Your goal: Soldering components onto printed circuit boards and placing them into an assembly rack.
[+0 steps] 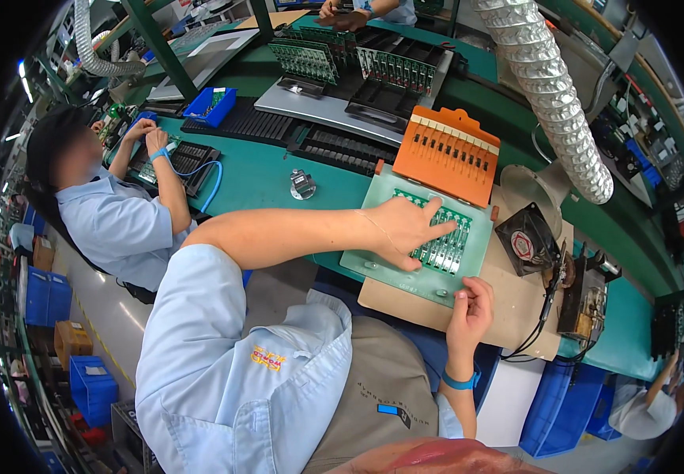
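A pale green fixture plate (365, 257) lies before me, with an orange lid (447, 158) swung open at its far side. A green circuit board panel (446, 254) with rows of small components sits in the plate. Reaching across from the left, my left hand (402, 229) is over the panel, fingers spread and fingertips on or just above it; it covers part of the board. My right hand (470, 312) is at the plate's near right corner, its fingers curled and its thumb against the edge.
A fan (525, 239) and a metal device with cables (583, 304) stand to the right, under a silver duct (551, 87). Beyond are racks of boards (395, 69) and a blue bin (210, 107). A small metal part (302, 185) lies on the bench. A co-worker (120, 213) sits left.
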